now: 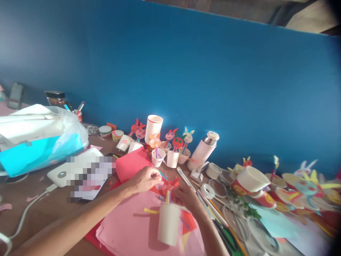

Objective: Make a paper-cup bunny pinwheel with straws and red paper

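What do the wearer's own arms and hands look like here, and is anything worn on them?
The left hand and right hand are ungloved. The left forearm and right forearm are bare as far as they show, with no sleeve, watch or bracelet visible. Blur hides whether there are rings or small markings.

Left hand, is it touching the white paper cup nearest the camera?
Apart. The head view shows the left hand beyond and to the left of the white paper cup, with pink paper visible between them.
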